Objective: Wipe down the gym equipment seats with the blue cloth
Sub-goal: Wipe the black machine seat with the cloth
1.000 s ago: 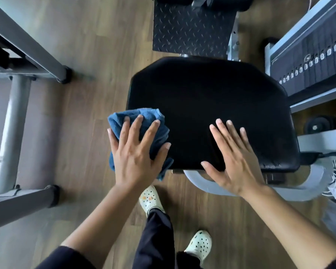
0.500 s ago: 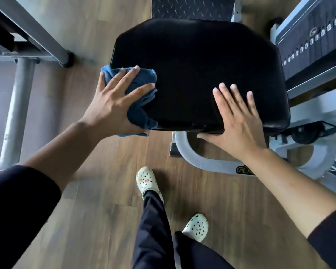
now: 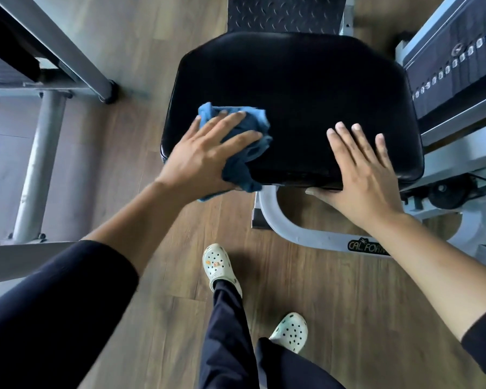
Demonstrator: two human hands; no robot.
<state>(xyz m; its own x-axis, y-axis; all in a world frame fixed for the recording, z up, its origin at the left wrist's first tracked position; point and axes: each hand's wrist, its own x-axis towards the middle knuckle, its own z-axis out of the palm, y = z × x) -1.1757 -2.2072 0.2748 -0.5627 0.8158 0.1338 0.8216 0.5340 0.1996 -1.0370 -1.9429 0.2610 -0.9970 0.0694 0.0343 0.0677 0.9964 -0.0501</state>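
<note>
Blue cloth (image 3: 237,148), crumpled, on smooth black seat (image 3: 292,88).

The left hand (image 3: 205,155) presses the bunched blue cloth (image 3: 237,175) with straight fingers onto the front left corner of the black seat (image 3: 292,88). Part of the cloth hangs over the front edge. The right hand (image 3: 368,181) lies flat on the seat's front right area. A weight stack (image 3: 460,66) stands at right.

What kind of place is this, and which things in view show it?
Most likely a gym: a black padded seat on a grey machine frame, a numbered weight stack beside it, and a treaded footplate beyond.
</note>
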